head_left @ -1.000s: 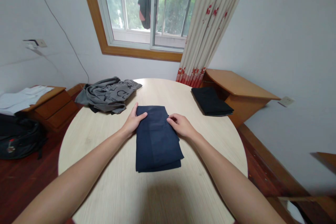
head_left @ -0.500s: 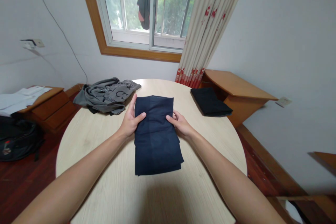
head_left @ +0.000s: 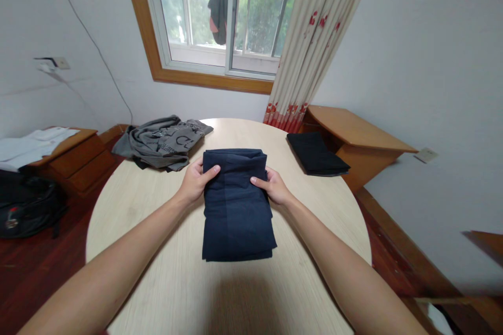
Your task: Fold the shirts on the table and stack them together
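The left hand (head_left: 195, 180) and the right hand (head_left: 275, 188) both close on the far end of a folded navy garment (head_left: 236, 214), one at each side edge. The thumbs lie on top of the cloth and the other fingers curl under it, mostly hidden. This far end is raised a little and bunched between the two hands, while the near end lies flat on the round wooden counter (head_left: 157, 251), directly in front of the person. It seems the grip at both edges keeps the layers together and the sides even. To the left of the left hand, near but not touching, a grey garment (head_left: 165, 141) lies crumpled and partly hangs over the counter rim. At the right rim a black folded garment (head_left: 316, 154) lies flat, well apart from the navy one, probably so that the two do not mix. Beyond the counter are a window, a curtain (head_left: 310, 42) with red flowers, and low wooden furniture on both sides.
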